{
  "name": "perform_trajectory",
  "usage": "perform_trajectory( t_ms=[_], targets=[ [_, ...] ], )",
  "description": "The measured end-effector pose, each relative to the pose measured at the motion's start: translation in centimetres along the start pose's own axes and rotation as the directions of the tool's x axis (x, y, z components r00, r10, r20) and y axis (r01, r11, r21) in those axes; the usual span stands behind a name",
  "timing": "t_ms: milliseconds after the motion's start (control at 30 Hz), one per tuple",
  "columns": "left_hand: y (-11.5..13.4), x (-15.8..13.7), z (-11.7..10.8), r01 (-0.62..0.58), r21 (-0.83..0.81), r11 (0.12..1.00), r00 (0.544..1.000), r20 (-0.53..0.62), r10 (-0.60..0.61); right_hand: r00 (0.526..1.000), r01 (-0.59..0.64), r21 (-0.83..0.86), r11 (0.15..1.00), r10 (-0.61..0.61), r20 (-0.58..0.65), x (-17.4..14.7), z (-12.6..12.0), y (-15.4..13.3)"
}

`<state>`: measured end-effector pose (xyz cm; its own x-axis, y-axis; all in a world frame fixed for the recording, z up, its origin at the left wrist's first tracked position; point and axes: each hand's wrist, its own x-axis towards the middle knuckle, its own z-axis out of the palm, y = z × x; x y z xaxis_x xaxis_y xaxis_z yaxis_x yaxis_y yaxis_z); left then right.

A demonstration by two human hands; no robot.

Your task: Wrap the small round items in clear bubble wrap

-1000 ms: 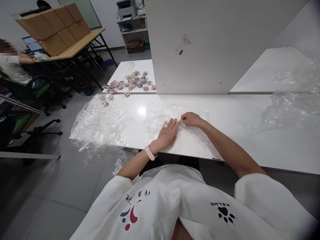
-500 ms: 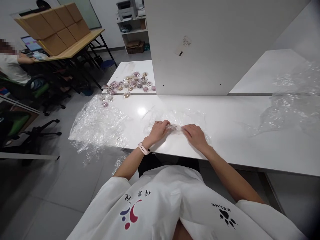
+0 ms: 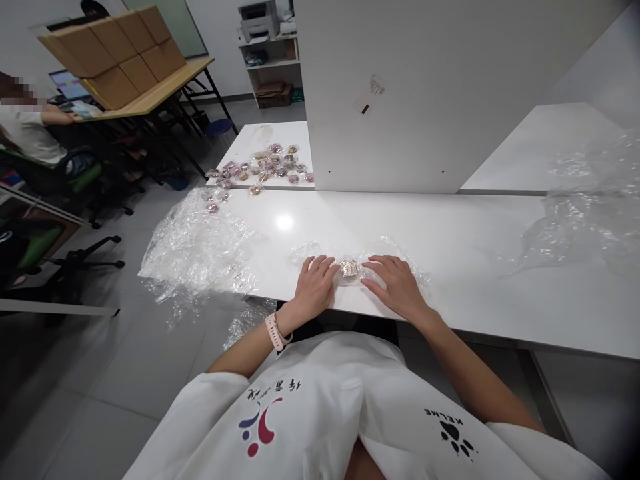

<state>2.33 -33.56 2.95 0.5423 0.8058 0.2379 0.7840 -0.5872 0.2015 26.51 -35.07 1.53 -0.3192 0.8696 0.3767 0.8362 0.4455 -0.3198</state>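
Note:
A small, round, brownish item [image 3: 349, 268] lies between my hands on the white table [image 3: 450, 267], with clear plastic film [image 3: 390, 247] around it. My left hand [image 3: 316, 287] rests flat on the film to the item's left, fingers stretched out and close beside it. To the right, my right hand [image 3: 395, 287] also lies on the film, its fingers spread and its thumb apart. Neither hand grips anything. Film edges stick out beyond both hands; what lies under the palms is hidden.
Crumpled clear film [image 3: 195, 247] hangs over the table's left edge, and more film [image 3: 580, 207] lies at the right. Several small wrapped items [image 3: 275, 160] are scattered at the back left. A tall white panel [image 3: 400, 100] stands behind. A person [image 3: 30, 133] sits at far left.
The film that was spread flat behind my hands is now drawn in around the item. Both hands have moved slightly nearer to me and opened, and the item shows more plainly between them.

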Motion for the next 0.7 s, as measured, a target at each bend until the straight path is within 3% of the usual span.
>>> perform_trajectory(
  t_ms=[67, 133, 200, 267, 333, 400, 433, 467, 533, 633, 700],
  targets=[
    [0.1, -1.1, 0.9, 0.080, -0.036, 0.996, 0.996, 0.035, -0.079, 1.000, 0.001, 0.056, 0.998, -0.003, 0.031, -0.9, 0.9, 0.1],
    [0.1, -0.9, 1.9, 0.240, -0.187, 0.953, 0.971, 0.032, -0.238, 0.998, -0.052, 0.083, 0.995, 0.050, 0.033, -1.4, 1.9, 0.2],
    [0.1, 0.3, 2.6, 0.375, -0.455, 0.808, 0.908, 0.003, -0.420, 0.994, -0.105, 0.116, 0.988, 0.106, 0.004, -1.6, 2.8, 0.0],
    [0.5, 2.0, 2.6, 0.397, -0.768, 0.502, 0.807, 0.032, -0.590, 0.991, -0.126, 0.185, 0.975, 0.134, -0.031, -1.7, 3.5, -0.5],
    [1.0, 3.7, 2.2, 0.317, -0.948, 0.031, 0.716, 0.218, -0.664, 0.987, -0.136, 0.301, 0.944, 0.156, -0.043, -1.7, 3.8, -1.3],
    [1.5, 4.9, 1.5, 0.239, -0.871, -0.429, 0.679, 0.465, -0.567, 0.970, -0.195, 0.440, 0.877, 0.238, -0.044, -1.8, 3.7, -2.2],
    [1.7, 5.2, 1.2, 0.222, -0.787, -0.575, 0.675, 0.550, -0.492, 0.953, -0.241, 0.498, 0.833, 0.301, -0.043, -2.0, 3.5, -2.6],
    [1.9, 5.4, 0.8, 0.210, -0.718, -0.663, 0.675, 0.597, -0.432, 0.929, -0.287, 0.534, 0.795, 0.368, -0.048, -2.2, 3.2, -3.0],
    [2.4, 5.2, 0.3, 0.183, -0.664, -0.725, 0.686, 0.614, -0.390, 0.873, -0.374, 0.511, 0.774, 0.480, -0.087, -2.8, 2.6, -3.6],
    [3.8, 4.1, -0.1, 0.179, -0.682, -0.709, 0.733, 0.573, -0.367, 0.809, -0.491, 0.390, 0.779, 0.574, -0.128, -3.7, 1.7, -4.0],
    [4.9, 3.2, -0.1, 0.240, -0.680, -0.693, 0.765, 0.572, -0.296, 0.769, -0.543, 0.502, 0.673, 0.639, -0.023, -3.9, 1.2, -3.9]
  ],
)
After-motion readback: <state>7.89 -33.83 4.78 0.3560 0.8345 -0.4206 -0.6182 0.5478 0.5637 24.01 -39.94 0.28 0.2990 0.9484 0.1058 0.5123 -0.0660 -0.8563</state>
